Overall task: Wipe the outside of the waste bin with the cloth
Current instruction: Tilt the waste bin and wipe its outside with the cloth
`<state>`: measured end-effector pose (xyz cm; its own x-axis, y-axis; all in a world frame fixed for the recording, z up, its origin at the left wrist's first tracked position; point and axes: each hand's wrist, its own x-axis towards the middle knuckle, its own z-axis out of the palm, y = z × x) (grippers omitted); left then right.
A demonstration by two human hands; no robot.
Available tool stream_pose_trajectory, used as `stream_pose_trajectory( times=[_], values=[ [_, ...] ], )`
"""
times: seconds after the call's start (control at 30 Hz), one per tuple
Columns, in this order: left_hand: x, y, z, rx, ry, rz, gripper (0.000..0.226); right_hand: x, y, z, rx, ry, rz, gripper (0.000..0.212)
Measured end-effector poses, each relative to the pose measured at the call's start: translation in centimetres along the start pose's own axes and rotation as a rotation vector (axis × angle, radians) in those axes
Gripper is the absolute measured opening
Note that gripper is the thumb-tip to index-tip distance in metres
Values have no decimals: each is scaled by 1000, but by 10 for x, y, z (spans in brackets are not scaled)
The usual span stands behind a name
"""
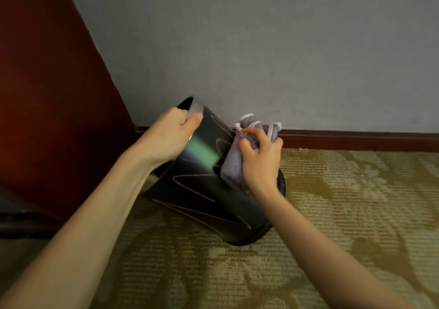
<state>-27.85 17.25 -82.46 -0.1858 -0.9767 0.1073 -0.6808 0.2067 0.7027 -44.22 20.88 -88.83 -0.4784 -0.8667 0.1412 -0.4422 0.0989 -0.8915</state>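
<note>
On the patterned carpet (344, 213), close to the grey wall (261, 47) and its dark skirting board (356, 139), the black waste bin (202, 189) is tilted, base on the floor and mouth raised toward the upper left. The left hand (173, 137) grips the rim, fingers curled over the edge and thumb pressed on the outer wall. The right hand (261, 163) is closed around a bunched grey cloth (234, 163), pressing it flat against the bin's upper right flank; a loose end of the cloth sticks up above the knuckles. Likely risks: the bin rests only on the edge of its base, so a firm stroke could make it pivot or skid on the carpet; a weakened rim grip would let it drop; the loose end may drag without cleaning, and the underside may go unwiped.
</note>
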Motion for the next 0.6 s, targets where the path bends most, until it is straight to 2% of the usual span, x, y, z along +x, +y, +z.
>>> stream_pose_trajectory(
  times=[0.17,0.23,0.4,0.5,0.6],
  values=[
    [-8,4,0,0,-51,42,39,51,0,-3,30,-233,115,23],
    [-7,6,1,-9,-37,32,40,55,1,-1,38,-254,162,25],
    [0,7,4,-11,30,13,43,24,5,3,0,-24,95,27],
    [7,7,5,-9,32,-10,44,-27,7,1,27,98,-38,30],
    [7,9,7,10,18,9,41,-54,15,1,98,143,-119,33]
  ],
)
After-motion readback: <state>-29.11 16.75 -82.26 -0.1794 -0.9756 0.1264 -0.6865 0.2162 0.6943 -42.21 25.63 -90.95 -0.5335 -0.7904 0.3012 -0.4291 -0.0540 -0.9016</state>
